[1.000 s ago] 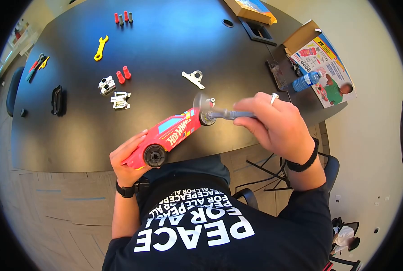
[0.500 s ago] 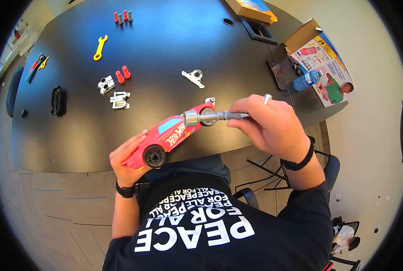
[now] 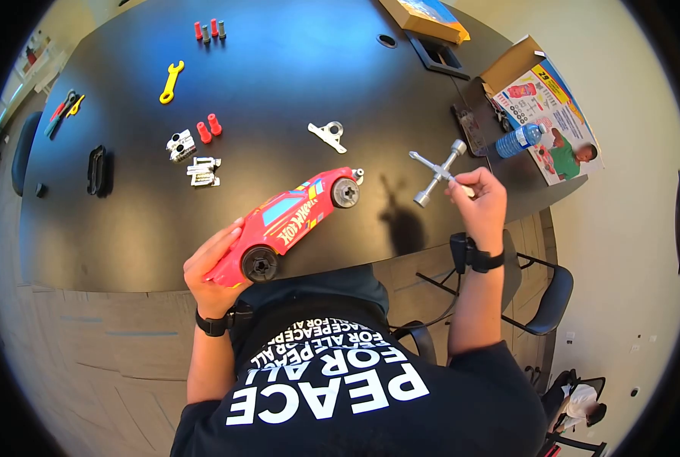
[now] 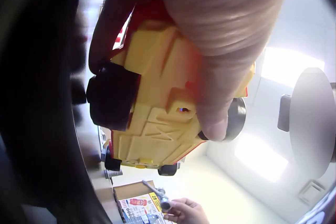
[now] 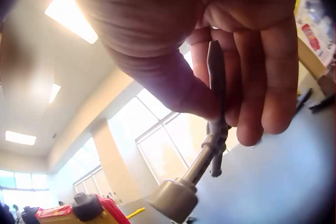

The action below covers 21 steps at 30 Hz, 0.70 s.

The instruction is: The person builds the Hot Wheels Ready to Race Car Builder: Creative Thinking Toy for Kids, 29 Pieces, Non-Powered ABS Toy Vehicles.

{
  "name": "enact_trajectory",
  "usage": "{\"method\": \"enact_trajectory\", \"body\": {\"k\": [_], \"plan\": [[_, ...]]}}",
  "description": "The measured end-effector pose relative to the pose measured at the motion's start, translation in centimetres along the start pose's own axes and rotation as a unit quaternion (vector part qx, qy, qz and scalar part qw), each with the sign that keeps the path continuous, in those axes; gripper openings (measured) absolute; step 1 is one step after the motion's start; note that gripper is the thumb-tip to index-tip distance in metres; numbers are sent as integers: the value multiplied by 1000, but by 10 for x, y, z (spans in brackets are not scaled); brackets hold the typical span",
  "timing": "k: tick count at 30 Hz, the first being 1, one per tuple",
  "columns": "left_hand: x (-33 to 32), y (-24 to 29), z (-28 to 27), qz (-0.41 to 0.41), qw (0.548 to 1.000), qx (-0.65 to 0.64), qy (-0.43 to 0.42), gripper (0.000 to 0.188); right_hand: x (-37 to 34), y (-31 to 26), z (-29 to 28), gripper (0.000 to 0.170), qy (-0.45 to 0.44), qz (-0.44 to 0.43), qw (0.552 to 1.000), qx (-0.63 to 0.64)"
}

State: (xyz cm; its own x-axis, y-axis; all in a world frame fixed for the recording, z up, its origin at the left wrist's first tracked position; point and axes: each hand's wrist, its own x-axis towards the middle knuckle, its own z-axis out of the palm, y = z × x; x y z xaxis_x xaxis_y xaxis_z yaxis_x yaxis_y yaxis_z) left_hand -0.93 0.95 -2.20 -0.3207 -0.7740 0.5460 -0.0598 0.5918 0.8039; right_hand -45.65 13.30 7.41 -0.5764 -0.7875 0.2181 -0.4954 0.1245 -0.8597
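Note:
My left hand (image 3: pixel 212 263) grips one end of a red toy car (image 3: pixel 298 213) over the table's near edge. One wheel (image 3: pixel 260 264) is black; the wheel (image 3: pixel 345 193) at the far end has a grey hub. In the left wrist view the thumb lies across the car's yellow underside (image 4: pixel 152 82). To the right of the car, my right hand (image 3: pixel 483 204) pinches a grey toy cross-shaped lug wrench (image 3: pixel 437 172) by one arm, apart from the car. Its socket end (image 5: pixel 176 200) points down toward the car in the right wrist view.
On the black table (image 3: pixel 279 84) lie a white bracket-like part (image 3: pixel 328 137), silver engine-like parts (image 3: pixel 203 171), red pegs (image 3: pixel 209 128), a yellow wrench (image 3: pixel 172 82) and a black tray-like part (image 3: pixel 96 169). A water bottle (image 3: pixel 520 141) and an open box (image 3: pixel 545 107) stand at right.
My right hand has drawn the lug wrench away from the car's far wheel, to the right, and turned it so its cross shape shows. The left hand and car have barely moved.

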Motion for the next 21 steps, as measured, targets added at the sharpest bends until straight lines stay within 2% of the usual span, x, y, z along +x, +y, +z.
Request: {"method": "enact_trajectory", "body": {"k": [3, 5, 8, 11, 15, 17, 21], "plan": [[0, 3, 3, -9, 1000, 14, 8, 62, -6, 42, 4, 12, 27, 33, 999, 6], [1, 3, 5, -9, 1000, 24, 8, 58, -10, 49, 9, 13, 39, 45, 998, -15], [0, 5, 5, 129, 986, 109, -17, 45, -11, 55, 17, 15, 42, 40, 997, -54], [3, 15, 4, 169, 978, 109, -54, 41, -10, 70, 31, 16, 39, 20, 997, -69], [4, 22, -10, 172, 966, 182, -71, 39, -13, 67, 45, 17, 29, 9, 995, -93], [9, 26, -27, 183, 934, 287, -107, 40, -13, 70, 48, 18, 27, -2, 996, -86], [21, 33, -60, 137, 919, 342, -141, 44, -12, 77, 47, 16, 18, 4, 998, -56]]}}
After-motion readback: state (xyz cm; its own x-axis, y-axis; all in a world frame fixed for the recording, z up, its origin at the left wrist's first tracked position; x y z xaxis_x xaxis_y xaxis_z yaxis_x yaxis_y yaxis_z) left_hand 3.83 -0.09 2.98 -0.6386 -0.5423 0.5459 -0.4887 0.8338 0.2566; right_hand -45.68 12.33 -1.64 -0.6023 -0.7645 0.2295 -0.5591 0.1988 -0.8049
